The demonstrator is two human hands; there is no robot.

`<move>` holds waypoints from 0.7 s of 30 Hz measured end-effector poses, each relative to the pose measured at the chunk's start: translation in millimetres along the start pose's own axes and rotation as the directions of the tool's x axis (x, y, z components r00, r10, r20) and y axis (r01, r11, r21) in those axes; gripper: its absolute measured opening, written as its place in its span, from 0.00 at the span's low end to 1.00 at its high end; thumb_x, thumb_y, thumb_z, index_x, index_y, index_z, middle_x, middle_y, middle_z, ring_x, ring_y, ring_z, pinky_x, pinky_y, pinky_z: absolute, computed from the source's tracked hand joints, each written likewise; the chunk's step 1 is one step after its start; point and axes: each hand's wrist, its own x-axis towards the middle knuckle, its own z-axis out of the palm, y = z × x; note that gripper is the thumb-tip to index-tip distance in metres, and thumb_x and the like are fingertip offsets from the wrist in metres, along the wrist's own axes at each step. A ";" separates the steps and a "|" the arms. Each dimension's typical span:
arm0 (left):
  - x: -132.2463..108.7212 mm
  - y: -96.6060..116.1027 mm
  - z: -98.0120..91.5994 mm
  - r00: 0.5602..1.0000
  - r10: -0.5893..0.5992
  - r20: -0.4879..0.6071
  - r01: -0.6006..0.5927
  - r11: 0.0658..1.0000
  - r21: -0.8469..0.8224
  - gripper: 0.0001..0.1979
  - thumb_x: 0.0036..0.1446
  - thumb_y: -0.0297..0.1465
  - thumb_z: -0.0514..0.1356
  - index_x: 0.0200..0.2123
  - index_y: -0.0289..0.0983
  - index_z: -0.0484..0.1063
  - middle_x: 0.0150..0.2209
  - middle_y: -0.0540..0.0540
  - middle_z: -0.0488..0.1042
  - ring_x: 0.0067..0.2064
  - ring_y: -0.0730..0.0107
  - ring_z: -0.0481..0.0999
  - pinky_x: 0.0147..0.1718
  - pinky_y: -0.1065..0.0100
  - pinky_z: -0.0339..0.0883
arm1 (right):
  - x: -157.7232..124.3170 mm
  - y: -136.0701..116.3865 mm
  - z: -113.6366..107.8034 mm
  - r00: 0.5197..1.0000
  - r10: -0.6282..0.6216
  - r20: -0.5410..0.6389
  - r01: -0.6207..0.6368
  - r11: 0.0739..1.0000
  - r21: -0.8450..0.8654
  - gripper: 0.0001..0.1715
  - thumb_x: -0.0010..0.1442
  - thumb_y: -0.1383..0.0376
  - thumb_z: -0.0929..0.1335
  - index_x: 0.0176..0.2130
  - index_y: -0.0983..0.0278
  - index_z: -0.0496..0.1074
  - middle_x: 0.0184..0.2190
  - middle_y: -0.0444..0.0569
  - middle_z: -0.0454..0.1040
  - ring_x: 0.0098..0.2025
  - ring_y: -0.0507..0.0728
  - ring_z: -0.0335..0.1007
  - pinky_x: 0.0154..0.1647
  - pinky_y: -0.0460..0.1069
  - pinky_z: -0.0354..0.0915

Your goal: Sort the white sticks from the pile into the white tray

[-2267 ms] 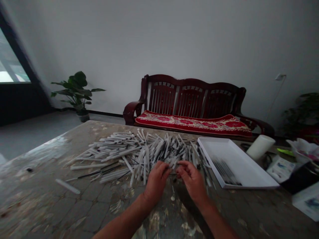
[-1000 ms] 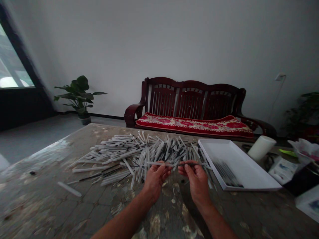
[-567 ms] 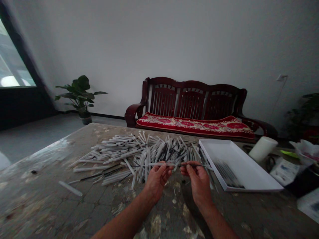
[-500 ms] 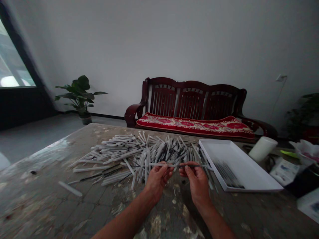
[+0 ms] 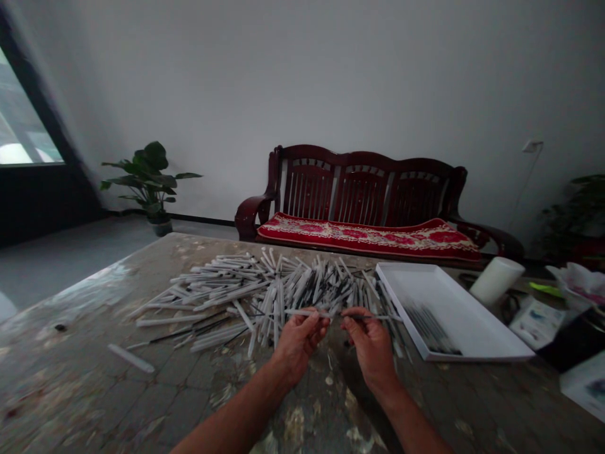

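Both hands are over the near side of a heap of slim white and black pens (image 5: 227,284). My left hand (image 5: 302,337) pinches a whitish pen tube (image 5: 297,312) that points left. Level with it, my right hand (image 5: 368,340) has thumb and fingers closed on a dark pen (image 5: 362,316), whose pale end (image 5: 392,318) sticks out to the right. The facing ends of the two pieces lie close together between my hands; whether they touch is too small to tell.
Right of the heap is a shallow white box (image 5: 477,315) with a row of pens (image 5: 432,328) inside. A white roll (image 5: 497,282) stands behind it. One loose white tube (image 5: 131,357) lies at left on the worn table (image 5: 155,403). Beyond is a wooden bench (image 5: 359,189).
The fingers of my right hand have shifted slightly on the dark pen, covering more of it. My left hand keeps its grip. The whole view has moved a little.
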 end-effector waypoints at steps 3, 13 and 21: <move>0.1 -2.5 -0.6 0.997 -0.046 0.066 0.046 0.999 -0.005 0.06 0.52 0.21 0.67 0.32 0.32 0.73 0.28 0.46 0.79 0.29 0.72 0.80 0.26 0.77 0.74 | -0.1 0.3 2.6 0.997 -0.043 0.066 0.043 0.999 -0.003 0.11 0.50 0.58 0.72 0.33 0.62 0.76 0.29 0.45 0.76 0.30 0.55 0.70 0.30 0.47 0.66; 7.3 14.6 -1.8 0.995 0.030 -0.092 -0.048 0.980 -0.194 0.07 0.58 0.18 0.60 0.30 0.32 0.73 0.28 0.47 0.79 0.28 0.75 0.80 0.25 0.80 0.74 | 14.6 9.9 -33.3 0.932 -0.019 0.362 0.264 0.721 -0.641 0.11 0.48 0.70 0.70 0.33 0.57 0.79 0.33 0.46 0.75 0.36 0.57 0.71 0.38 0.49 0.62; 7.8 5.2 -1.3 0.995 0.056 -0.086 -0.062 0.996 -0.059 0.06 0.55 0.17 0.62 0.31 0.32 0.73 0.26 0.47 0.79 0.28 0.73 0.80 0.25 0.78 0.74 | 13.9 21.2 -28.5 0.943 -0.075 0.325 0.274 0.729 -0.627 0.07 0.52 0.69 0.68 0.28 0.59 0.76 0.30 0.46 0.75 0.36 0.58 0.72 0.39 0.50 0.64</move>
